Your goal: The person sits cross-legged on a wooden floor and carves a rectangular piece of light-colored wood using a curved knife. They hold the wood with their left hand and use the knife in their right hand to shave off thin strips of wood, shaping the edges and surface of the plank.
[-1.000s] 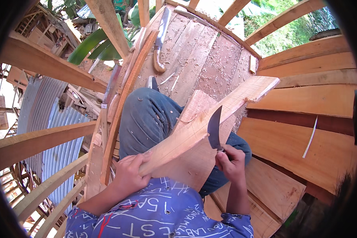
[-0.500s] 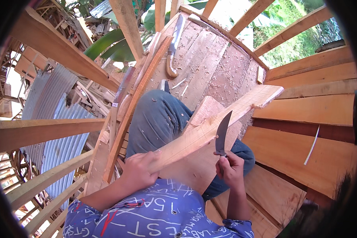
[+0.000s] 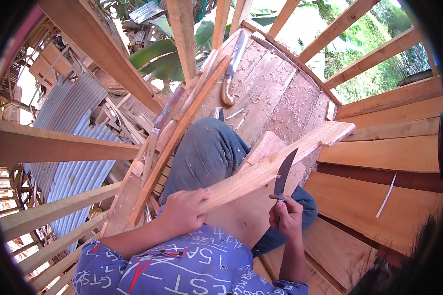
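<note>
My left hand point(image 3: 183, 210) is closed round the near end of a long pale wooden board point(image 3: 251, 179). The board slants up and to the right across my lap, with a notch in its edge near the far end. In my right hand point(image 3: 286, 215) is a knife point(image 3: 284, 174) with a dark curved blade, its point upward. The blade overlaps the board's right edge in view; whether it touches I cannot tell. Beneath the board lies a shorter wood block point(image 3: 266, 147), and a wide plank point(image 3: 236, 221) is under it across my legs.
A handsaw point(image 3: 231, 73) with a wooden handle lies on the shaving-strewn plank floor point(image 3: 275, 88) ahead. Wooden rails point(image 3: 64, 152) and a long upright-edged strip point(image 3: 182, 137) border my left. Stacked planks point(image 3: 379, 196) stand at right. Corrugated metal sheets point(image 3: 79, 157) lie beyond the rails.
The whole view has shifted slightly, so the scene sits lower and mostly further right. Both hands keep their holds on the board and the knife.
</note>
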A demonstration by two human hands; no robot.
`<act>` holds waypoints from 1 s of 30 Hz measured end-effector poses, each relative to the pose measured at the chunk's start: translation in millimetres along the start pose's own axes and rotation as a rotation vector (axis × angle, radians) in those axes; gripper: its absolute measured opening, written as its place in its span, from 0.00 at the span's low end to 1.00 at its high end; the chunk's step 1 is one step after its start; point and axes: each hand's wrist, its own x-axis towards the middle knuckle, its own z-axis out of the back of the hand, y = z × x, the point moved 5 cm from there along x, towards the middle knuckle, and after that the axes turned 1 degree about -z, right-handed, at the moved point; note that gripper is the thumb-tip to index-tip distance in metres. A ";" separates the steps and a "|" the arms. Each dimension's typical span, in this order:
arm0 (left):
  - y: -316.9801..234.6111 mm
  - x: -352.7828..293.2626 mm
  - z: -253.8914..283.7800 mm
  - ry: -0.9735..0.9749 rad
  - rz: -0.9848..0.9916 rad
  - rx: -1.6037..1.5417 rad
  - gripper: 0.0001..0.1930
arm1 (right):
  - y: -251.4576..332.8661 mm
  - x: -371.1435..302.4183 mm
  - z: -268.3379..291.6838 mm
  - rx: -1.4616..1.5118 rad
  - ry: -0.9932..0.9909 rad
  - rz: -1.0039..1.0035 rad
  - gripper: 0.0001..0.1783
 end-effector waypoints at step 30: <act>11.4 4.7 7.8 0.047 0.146 -0.017 0.13 | 23.6 8.8 3.7 0.066 0.157 0.032 0.12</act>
